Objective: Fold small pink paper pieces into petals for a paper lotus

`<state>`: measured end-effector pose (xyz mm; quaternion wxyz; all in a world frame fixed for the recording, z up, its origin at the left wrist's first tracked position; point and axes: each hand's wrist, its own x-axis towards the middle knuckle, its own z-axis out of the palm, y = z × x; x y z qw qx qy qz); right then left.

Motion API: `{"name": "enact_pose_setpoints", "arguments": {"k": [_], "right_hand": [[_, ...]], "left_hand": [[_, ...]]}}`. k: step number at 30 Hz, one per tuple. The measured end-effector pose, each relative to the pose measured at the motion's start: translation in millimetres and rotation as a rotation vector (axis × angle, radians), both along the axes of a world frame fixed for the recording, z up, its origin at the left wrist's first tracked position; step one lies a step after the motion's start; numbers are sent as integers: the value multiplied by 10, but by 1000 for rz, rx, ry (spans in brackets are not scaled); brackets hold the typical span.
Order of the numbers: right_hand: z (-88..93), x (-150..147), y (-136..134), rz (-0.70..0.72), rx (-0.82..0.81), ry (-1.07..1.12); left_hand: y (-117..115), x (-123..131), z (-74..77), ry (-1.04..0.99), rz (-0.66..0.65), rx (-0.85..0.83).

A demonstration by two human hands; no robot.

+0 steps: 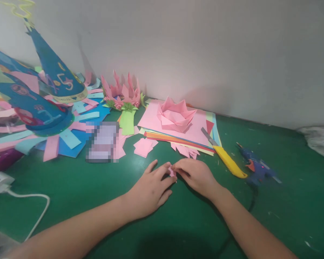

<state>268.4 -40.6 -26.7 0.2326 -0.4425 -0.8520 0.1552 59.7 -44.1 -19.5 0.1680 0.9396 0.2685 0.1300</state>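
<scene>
Forearms [97, 216], left hand [152, 187] spread, right hand [197, 178] pinching pink paper [172, 171] edgewise — tabletop [178, 219] between (roomy)

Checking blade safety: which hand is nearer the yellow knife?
Right. The right hand is left of the yellow knife, slightly nearer the camera; the left hand is farther left, beyond the right.

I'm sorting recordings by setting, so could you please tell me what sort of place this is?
Probably a papercraft worktable: coloured paper is stacked on it, a yellow cutter lies at the stack's edge, and decorated blue cones stand on the left.
</scene>
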Motion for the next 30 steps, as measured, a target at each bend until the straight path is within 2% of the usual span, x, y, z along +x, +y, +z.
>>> {"name": "enact_pose_setpoints", "arguments": {"k": [12,17,25,30], "right_hand": [[54,41,25,71,-58,11],[73,56,24,97,-49,26],[68,20,-18,41,57,57],[83,-25,-39,28,56,40]], "left_hand": [[51,-22,-1,-8,-12,-16],[49,-31,-12,-4,30,20],[44,-20,14,-19,73,64],[35,-13,17,1,70,91]]}}
